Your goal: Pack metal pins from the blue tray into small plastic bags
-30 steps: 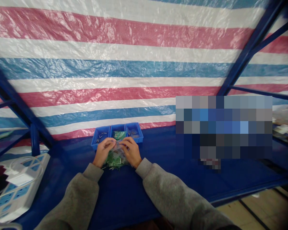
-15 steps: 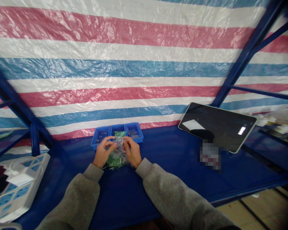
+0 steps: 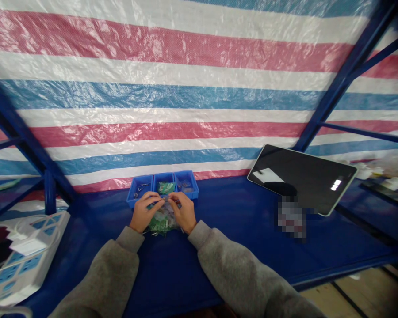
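From where I stand, both hands work close together just left of the middle of the frame, low down. The left hand [image 3: 146,212] and the right hand [image 3: 185,212] have their fingers drawn in narrow, thumbs near the fingertips, pinching a bit of clear plastic [image 3: 166,199] between them; its exact shape is too small for me to make out. Just under the hands, on the blue bench [image 3: 172,274], lies a heap of green packets [image 3: 162,224] mixed with clear wrapping, partly hidden by the fingers.

Right behind sit three blue bins [image 3: 194,194] in a row, side by side. The left one has small metal pieces [image 3: 136,194] in it, the middle one more green packets, the right one small clear packets [image 3: 185,185]. Grey sleeves [image 3: 111,265] reach in from the bottom of the frame.

Over at the lower left I see a white power strip [image 3: 28,263] with blue sockets and cables. Toward the right a black screen [image 3: 305,176] with a pale rim lies at a slant, a blurred-out patch at its lower edge. A red, white and blue striped sheet [image 3: 185,97] fills the upper frame, between dark blue posts [image 3: 340,88].
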Tool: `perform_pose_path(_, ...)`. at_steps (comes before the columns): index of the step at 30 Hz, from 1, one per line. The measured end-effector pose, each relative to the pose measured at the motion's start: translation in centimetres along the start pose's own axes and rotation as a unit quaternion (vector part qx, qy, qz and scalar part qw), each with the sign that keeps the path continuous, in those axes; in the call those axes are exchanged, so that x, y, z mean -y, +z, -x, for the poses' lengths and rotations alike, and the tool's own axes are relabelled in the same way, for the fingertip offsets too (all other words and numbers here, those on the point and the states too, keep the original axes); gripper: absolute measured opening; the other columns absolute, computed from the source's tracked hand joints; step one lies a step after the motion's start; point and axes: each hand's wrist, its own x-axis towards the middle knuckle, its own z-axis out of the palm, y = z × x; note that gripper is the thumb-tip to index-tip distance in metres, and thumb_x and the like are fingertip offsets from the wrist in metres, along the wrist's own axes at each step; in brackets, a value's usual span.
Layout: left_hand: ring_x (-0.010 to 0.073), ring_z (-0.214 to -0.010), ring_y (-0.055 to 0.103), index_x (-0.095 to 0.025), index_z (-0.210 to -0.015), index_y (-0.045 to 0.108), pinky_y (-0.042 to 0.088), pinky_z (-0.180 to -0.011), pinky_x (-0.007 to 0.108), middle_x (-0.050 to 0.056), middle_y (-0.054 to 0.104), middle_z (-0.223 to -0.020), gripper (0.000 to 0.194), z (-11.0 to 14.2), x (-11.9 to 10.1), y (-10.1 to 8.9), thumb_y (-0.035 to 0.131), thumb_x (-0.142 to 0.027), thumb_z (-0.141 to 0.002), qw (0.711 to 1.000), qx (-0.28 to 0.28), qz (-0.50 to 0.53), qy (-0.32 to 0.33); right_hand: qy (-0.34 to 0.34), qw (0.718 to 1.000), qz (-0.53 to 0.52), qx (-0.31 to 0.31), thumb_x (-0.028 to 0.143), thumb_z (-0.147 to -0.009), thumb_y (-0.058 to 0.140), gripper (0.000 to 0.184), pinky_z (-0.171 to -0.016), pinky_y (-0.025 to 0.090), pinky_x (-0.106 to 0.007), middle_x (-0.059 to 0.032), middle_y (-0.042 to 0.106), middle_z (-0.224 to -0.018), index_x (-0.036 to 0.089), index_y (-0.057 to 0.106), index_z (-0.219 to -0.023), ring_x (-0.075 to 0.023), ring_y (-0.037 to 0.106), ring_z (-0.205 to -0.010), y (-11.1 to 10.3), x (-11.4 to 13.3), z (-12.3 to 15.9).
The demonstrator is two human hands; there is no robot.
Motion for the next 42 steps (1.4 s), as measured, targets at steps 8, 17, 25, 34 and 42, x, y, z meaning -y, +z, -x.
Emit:
perform_pose_path(8, 0.0132, -0.054, 0.056, -0.013, -0.085, 0.065, 0.048, -0.057, 0.025, 0.001, 0.063, -0.062, 0.026, 0.2, 0.4, 0.2, 0.060, -0.037, -0.078, 0.976, -0.011, 0.155, -0.151, -0.051, 0.997, 0.050, 0.025, 0.012, -0.085, 0.043, 0.030, -0.085, 0.047, -0.029, -0.0088, 0.055, -0.114, 0.021, 0.057, -0.110, -0.0174, 0.056, -0.099, -0.3, 0.4, 0.2)
perform_pose_path(17, 0.0174, -0.068, 0.062, -0.014, -0.093, 0.065, 0.050, -0.068, 0.029, 0.005, 0.067, -0.073, 0.031, 0.1, -0.3, 0.1, 0.059, -0.040, -0.078, 0.975, -0.001, 0.171, -0.144, -0.038, 0.999, 0.036, 0.011, 0.023, -0.088, 0.048, 0.017, -0.081, 0.047, -0.027, -0.0068, 0.062, -0.095, 0.020, 0.064, -0.091, -0.0163, 0.058, -0.090, -0.2, 0.1, 0.0)
perform_pose_path(25, 0.0197, -0.082, 0.061, -0.017, -0.085, 0.067, 0.050, -0.071, 0.030, 0.007, 0.066, -0.089, 0.024, 0.0, 0.6, 0.3, 0.063, -0.037, -0.074, 0.992, 0.018, 0.089, -0.083, 0.041, 0.999, -0.013, 0.006, 0.028, -0.089, 0.047, 0.018, -0.067, 0.049, -0.024, -0.0017, 0.066, -0.078, 0.019, 0.062, -0.089, -0.0133, 0.061, -0.065, 0.2, -0.4, 0.2)
perform_pose_path(34, 0.0199, -0.077, 0.062, -0.018, -0.081, 0.070, 0.049, -0.076, 0.032, 0.006, 0.069, -0.082, 0.022, 0.1, 0.6, -0.3, 0.061, -0.037, -0.077, 0.999, -0.010, 0.008, -0.042, 0.010, 1.000, 0.004, -0.011, 0.028, -0.086, 0.051, 0.018, -0.071, 0.049, -0.025, -0.0066, 0.062, -0.095, 0.019, 0.062, -0.098, -0.0151, 0.059, -0.080, -0.1, 0.1, 0.1)
perform_pose_path(42, 0.0197, -0.083, 0.056, -0.018, -0.088, 0.061, 0.044, -0.077, 0.032, 0.007, 0.062, -0.086, 0.019, 0.1, 0.5, -0.3, 0.048, -0.032, -0.085, 0.994, 0.023, -0.096, 0.036, 0.005, 0.999, 0.051, 0.015, 0.026, -0.086, 0.052, 0.014, -0.065, 0.044, -0.024, -0.0023, 0.059, -0.074, 0.019, 0.063, -0.081, -0.0134, 0.054, -0.066, 0.0, -0.1, 0.0)
